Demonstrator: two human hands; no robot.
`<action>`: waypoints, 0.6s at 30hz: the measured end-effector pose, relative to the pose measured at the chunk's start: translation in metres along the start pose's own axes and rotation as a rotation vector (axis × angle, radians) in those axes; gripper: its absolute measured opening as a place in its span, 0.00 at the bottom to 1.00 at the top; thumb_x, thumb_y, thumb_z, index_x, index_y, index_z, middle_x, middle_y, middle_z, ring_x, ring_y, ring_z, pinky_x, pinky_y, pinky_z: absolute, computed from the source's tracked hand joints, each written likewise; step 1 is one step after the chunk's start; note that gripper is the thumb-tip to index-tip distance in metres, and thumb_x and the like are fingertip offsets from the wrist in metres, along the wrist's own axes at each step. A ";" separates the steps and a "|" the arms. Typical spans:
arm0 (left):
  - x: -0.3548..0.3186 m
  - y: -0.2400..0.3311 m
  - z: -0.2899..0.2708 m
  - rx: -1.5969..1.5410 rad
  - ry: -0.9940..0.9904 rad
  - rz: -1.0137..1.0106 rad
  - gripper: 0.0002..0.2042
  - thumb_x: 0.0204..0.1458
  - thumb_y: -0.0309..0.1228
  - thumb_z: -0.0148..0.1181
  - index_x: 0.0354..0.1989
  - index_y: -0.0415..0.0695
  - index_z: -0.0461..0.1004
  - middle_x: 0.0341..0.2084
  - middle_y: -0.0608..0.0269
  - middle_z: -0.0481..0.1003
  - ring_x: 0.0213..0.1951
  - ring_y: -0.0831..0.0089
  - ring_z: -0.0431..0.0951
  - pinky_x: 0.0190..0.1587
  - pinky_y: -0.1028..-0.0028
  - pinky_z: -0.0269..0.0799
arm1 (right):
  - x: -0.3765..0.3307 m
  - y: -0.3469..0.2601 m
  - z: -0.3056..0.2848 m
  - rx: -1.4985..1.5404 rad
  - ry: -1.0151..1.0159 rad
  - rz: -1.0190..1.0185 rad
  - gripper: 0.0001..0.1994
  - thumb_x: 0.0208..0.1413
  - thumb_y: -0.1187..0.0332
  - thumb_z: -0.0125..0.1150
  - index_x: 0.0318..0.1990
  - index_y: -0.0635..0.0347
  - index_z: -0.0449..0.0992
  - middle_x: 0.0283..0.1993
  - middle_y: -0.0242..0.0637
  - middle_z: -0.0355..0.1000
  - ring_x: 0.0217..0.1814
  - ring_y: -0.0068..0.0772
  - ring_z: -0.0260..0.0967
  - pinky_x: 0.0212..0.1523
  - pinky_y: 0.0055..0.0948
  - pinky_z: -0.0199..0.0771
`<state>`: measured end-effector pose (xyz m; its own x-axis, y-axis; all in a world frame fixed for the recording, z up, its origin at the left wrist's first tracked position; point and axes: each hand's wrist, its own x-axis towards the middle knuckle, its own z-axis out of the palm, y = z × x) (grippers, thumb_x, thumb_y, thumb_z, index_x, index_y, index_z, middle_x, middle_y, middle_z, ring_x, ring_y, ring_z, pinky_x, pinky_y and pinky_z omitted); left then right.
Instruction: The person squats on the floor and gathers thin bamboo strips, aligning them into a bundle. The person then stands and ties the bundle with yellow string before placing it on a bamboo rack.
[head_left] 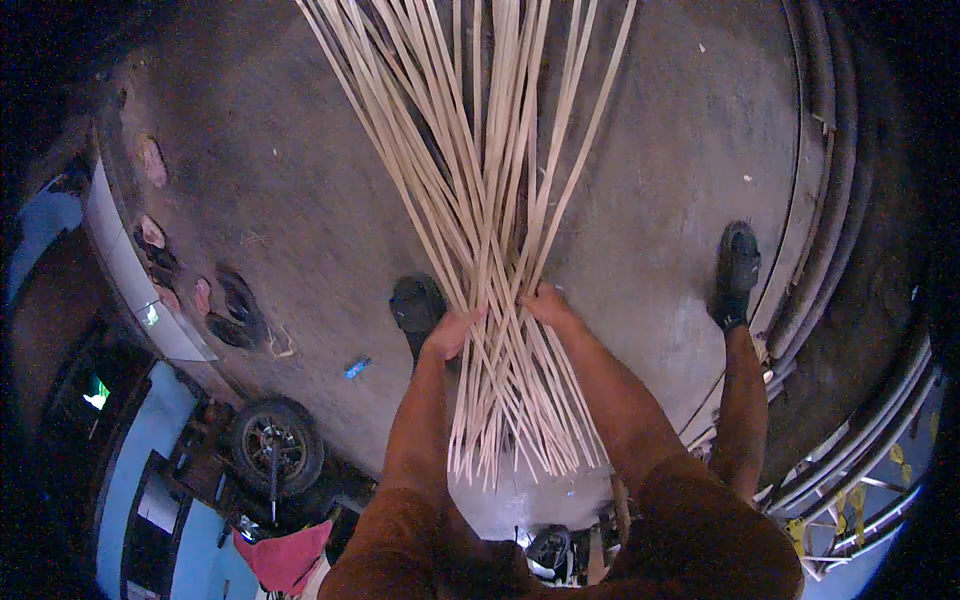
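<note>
Bundle of thin pale cane strips (490,230): held upright-to-tilted in front of the person, above a grey concrete floor (280,170). The strips cross at the point where both hands meet, fan outward toward the top edge of the view, and spread again below the hands, ending in loose cut ends near the person's lap.

Left hand (452,333): grip closed around the left side of the bundle at the crossing point, fingers wrapped onto the strips.

Right hand (545,305): grip closed on the right side of the bundle, just beside the left hand, with the strips passing between the 2 hands.

Feet: 1 dark shoe (416,305) sits on the floor directly behind the bundle, partly hidden by it. The other dark shoe (738,270) is well apart to the right, near stacked curved hoops (830,200) along the floor edge.

Surroundings: a small wheel (275,445) lies at lower left, near a red cloth (285,555). A small blue object (356,368) lies on the floor left of the hands.
</note>
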<state>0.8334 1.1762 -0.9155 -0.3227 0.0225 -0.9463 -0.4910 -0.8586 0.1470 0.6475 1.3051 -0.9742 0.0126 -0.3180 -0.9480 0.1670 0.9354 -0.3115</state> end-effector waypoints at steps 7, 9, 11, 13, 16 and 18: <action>-0.007 -0.007 -0.002 0.076 0.248 0.233 0.42 0.46 0.46 0.69 0.64 0.35 0.56 0.55 0.49 0.67 0.56 0.65 0.67 0.59 0.68 0.61 | -0.024 0.039 -0.007 -0.281 0.265 -0.166 0.25 0.58 0.53 0.55 0.57 0.59 0.70 0.54 0.47 0.72 0.57 0.41 0.69 0.56 0.34 0.66; -0.032 -0.003 -0.018 0.105 0.476 0.220 0.43 0.47 0.46 0.68 0.66 0.34 0.53 0.55 0.48 0.67 0.57 0.64 0.66 0.59 0.70 0.59 | -0.056 0.032 -0.021 -0.313 0.270 -0.217 0.24 0.59 0.54 0.54 0.58 0.58 0.69 0.56 0.48 0.71 0.59 0.41 0.67 0.58 0.33 0.65; -0.079 0.016 -0.022 0.070 0.607 0.256 0.43 0.47 0.46 0.67 0.66 0.34 0.52 0.54 0.48 0.68 0.56 0.65 0.67 0.58 0.71 0.60 | -0.125 -0.017 -0.052 -0.150 0.136 -0.149 0.22 0.61 0.56 0.52 0.59 0.58 0.68 0.57 0.48 0.70 0.60 0.40 0.66 0.59 0.32 0.64; -0.148 0.057 0.004 0.127 0.556 0.356 0.37 0.53 0.42 0.63 0.65 0.35 0.55 0.53 0.50 0.69 0.54 0.69 0.69 0.57 0.74 0.62 | -0.190 -0.053 -0.098 -0.169 0.198 -0.137 0.22 0.61 0.55 0.52 0.57 0.59 0.70 0.56 0.48 0.70 0.59 0.39 0.67 0.58 0.32 0.64; -0.254 0.083 0.020 0.215 0.495 0.487 0.29 0.59 0.43 0.53 0.63 0.37 0.59 0.58 0.51 0.65 0.57 0.64 0.66 0.59 0.69 0.61 | -0.264 -0.053 -0.165 -0.258 0.458 -0.307 0.21 0.60 0.55 0.52 0.53 0.60 0.73 0.50 0.45 0.73 0.51 0.36 0.72 0.52 0.31 0.69; -0.312 0.043 -0.004 0.406 0.670 0.442 0.25 0.60 0.42 0.49 0.62 0.40 0.63 0.49 0.56 0.70 0.47 0.67 0.69 0.50 0.66 0.65 | -0.338 -0.070 -0.196 -0.088 0.594 -0.232 0.19 0.60 0.55 0.54 0.50 0.61 0.74 0.42 0.41 0.75 0.42 0.33 0.74 0.43 0.30 0.73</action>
<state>0.9163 1.1300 -0.6154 -0.0727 -0.6792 -0.7303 -0.7234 -0.4682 0.5074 0.4386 1.3777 -0.6450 -0.5666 -0.3973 -0.7219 0.0184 0.8698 -0.4931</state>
